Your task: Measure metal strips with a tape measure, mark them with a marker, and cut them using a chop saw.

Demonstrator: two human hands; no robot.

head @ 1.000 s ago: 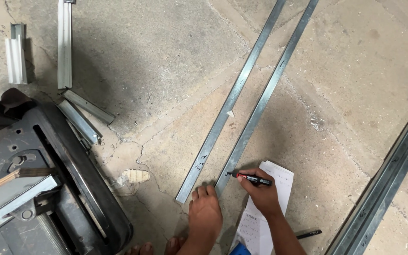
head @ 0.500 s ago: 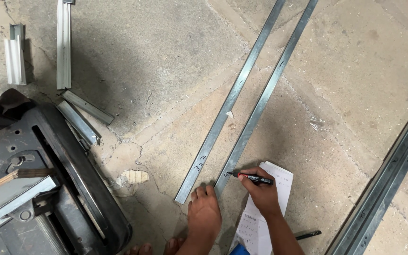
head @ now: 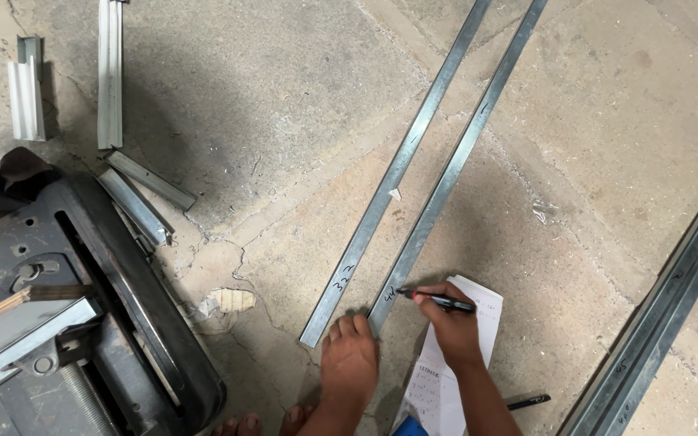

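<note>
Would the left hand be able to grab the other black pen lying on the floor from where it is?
Probably not easily: the left hand presses near the strip ends, and the right hand and its forearm lie between it and the black pen.

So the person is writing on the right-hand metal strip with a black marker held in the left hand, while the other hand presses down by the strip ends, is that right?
Not quite: the black marker is in the right hand, not the left. The head view shows its tip on the right-hand metal strip, while the left hand presses down by the strip ends.
</note>
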